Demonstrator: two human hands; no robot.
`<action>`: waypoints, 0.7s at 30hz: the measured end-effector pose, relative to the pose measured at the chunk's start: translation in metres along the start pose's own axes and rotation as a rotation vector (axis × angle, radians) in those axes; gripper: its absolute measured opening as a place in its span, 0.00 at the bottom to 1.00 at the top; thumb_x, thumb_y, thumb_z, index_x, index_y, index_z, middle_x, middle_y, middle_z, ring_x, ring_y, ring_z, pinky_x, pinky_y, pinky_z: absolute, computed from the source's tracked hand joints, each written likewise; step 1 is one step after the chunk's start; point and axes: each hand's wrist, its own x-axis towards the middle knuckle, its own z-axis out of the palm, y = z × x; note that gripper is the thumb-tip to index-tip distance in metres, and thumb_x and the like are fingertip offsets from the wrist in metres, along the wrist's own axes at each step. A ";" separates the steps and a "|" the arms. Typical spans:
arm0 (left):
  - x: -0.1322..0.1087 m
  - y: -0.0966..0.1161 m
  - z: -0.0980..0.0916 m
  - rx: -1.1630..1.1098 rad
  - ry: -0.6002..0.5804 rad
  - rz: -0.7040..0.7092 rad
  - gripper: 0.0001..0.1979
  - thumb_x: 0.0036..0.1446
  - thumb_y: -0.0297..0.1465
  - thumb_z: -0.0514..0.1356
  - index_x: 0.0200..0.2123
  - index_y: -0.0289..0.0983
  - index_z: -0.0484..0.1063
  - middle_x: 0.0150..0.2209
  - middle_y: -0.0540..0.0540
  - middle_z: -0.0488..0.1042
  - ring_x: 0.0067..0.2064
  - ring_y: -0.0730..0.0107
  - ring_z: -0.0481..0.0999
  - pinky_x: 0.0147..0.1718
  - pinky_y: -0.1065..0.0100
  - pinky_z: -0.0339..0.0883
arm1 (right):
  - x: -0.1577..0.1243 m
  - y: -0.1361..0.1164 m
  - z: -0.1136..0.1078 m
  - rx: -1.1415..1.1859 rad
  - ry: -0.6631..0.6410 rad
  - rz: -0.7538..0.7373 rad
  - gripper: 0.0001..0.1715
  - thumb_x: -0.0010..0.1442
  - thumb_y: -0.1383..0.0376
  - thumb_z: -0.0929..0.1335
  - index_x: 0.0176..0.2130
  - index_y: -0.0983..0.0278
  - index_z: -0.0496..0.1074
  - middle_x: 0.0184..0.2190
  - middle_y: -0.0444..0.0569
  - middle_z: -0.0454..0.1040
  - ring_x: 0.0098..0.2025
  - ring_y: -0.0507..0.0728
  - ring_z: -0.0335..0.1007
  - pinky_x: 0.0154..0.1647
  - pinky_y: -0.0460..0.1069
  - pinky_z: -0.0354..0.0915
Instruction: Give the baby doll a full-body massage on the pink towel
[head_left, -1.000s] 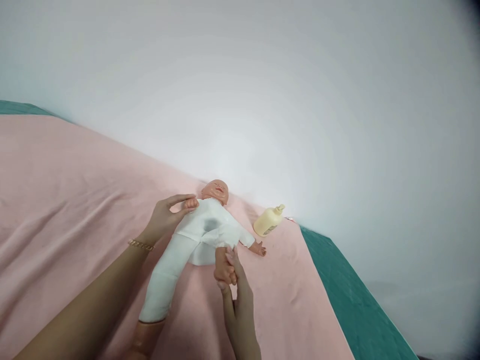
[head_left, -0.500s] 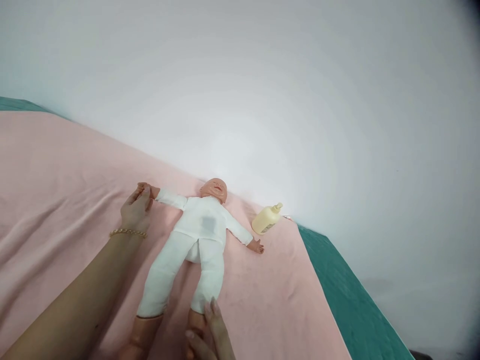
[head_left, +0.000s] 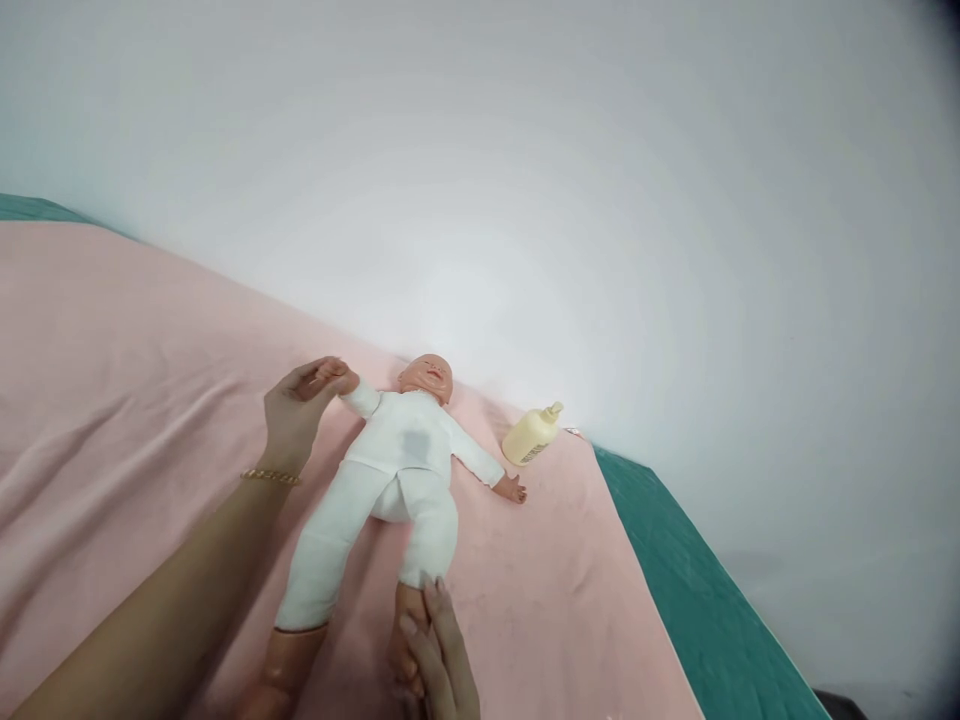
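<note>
A baby doll (head_left: 401, 455) in white clothes lies on its back on a pink sheet (head_left: 112, 380), head toward the wall. My left hand (head_left: 296, 410), with a gold bracelet at the wrist, is closed around the doll's small hand on its left-side arm, which is bent in toward the body. My right hand (head_left: 431, 650) grips the doll's foot at the bottom of the view, fingers wrapped around it. The doll's other arm lies stretched out toward a bottle, and its other leg lies flat.
A pale yellow pump bottle (head_left: 531, 436) lies on its side by the wall, right of the doll. A teal cover (head_left: 697, 610) shows past the sheet's right edge. A white wall (head_left: 525, 200) runs close behind the doll.
The doll's limbs were folded in, then stretched out half a second ago. Now my left hand has drawn the arm back inward and my right hand has pushed the leg slightly up.
</note>
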 end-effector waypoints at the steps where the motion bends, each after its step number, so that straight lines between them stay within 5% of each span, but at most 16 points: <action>1: -0.004 0.003 0.002 0.046 -0.071 0.027 0.20 0.46 0.36 0.68 0.44 0.37 0.75 0.46 0.43 0.78 0.49 0.58 0.76 0.52 0.59 0.69 | 0.007 0.001 0.000 0.003 0.009 0.003 0.36 0.61 0.69 0.67 0.63 0.43 0.57 0.59 0.42 0.67 0.58 0.62 0.64 0.54 0.53 0.69; 5: -0.016 0.008 0.006 0.277 -0.390 0.143 0.16 0.47 0.39 0.67 0.41 0.42 0.78 0.44 0.47 0.80 0.47 0.58 0.77 0.52 0.59 0.68 | 0.035 0.010 0.000 0.000 0.032 0.003 0.33 0.64 0.69 0.62 0.64 0.45 0.56 0.61 0.42 0.64 0.60 0.59 0.62 0.54 0.51 0.68; 10: -0.014 0.002 0.005 0.530 -0.814 0.485 0.15 0.58 0.39 0.57 0.46 0.45 0.77 0.46 0.50 0.79 0.47 0.63 0.78 0.50 0.63 0.67 | 0.066 0.016 0.003 -0.018 0.029 0.019 0.30 0.66 0.68 0.60 0.65 0.54 0.56 0.64 0.48 0.60 0.64 0.61 0.56 0.59 0.54 0.63; 16: -0.012 -0.009 0.009 0.568 -0.915 0.670 0.14 0.61 0.32 0.54 0.46 0.45 0.77 0.47 0.51 0.78 0.50 0.65 0.77 0.49 0.64 0.66 | 0.079 0.016 0.009 -0.043 0.032 0.046 0.30 0.67 0.70 0.58 0.65 0.58 0.55 0.65 0.50 0.58 0.64 0.59 0.54 0.57 0.51 0.65; 21: -0.015 -0.001 0.008 0.500 -0.811 0.499 0.14 0.59 0.34 0.56 0.45 0.43 0.78 0.46 0.51 0.79 0.47 0.64 0.78 0.49 0.64 0.67 | 0.068 0.014 0.005 -0.067 0.013 0.036 0.30 0.65 0.71 0.59 0.65 0.58 0.56 0.64 0.48 0.59 0.64 0.59 0.54 0.58 0.50 0.64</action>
